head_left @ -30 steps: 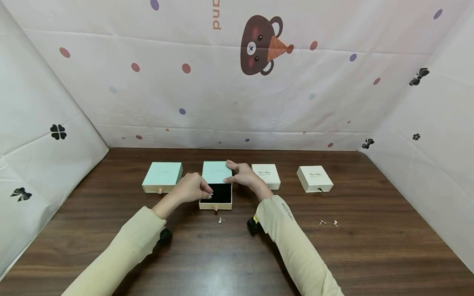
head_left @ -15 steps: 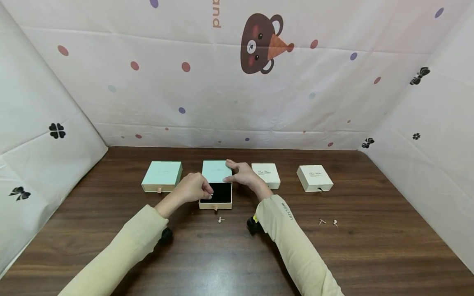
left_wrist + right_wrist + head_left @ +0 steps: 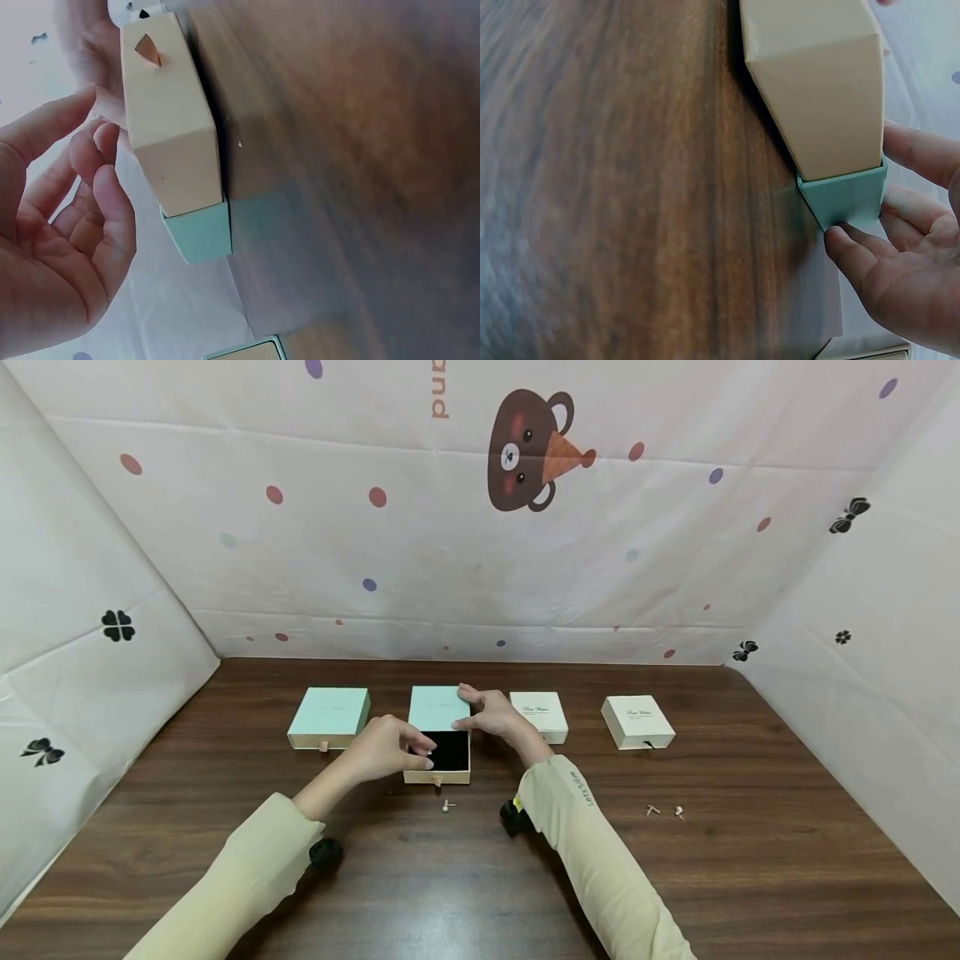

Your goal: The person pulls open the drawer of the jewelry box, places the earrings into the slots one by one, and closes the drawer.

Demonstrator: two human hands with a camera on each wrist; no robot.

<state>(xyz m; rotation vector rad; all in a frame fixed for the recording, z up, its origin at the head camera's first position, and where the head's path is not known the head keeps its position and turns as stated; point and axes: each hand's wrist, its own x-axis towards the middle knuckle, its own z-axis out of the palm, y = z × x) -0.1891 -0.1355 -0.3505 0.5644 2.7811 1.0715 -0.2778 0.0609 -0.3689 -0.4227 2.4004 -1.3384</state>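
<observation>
A teal jewelry box has its cream drawer slid out toward me, showing a black pad. A tiny pale earring sits at the pad's left side. Just over it is my left hand, thumb and index finger apart; the left wrist view shows nothing between its loosely bent fingers. My right hand holds the teal sleeve across its right side, thumb on top and fingers along the edge. On the table before the drawer lies another stud earring.
Another teal box stands to the left. Two white boxes stand to the right, a nearer white box and a farther white box. Two earrings, one silvery earring and one pearly earring, lie at the right. A printed cloth hangs behind.
My left thumb and index finger have parted from their pinch, and the hand has shifted slightly left, leaving the earring at the pad. The right hand has not moved.
</observation>
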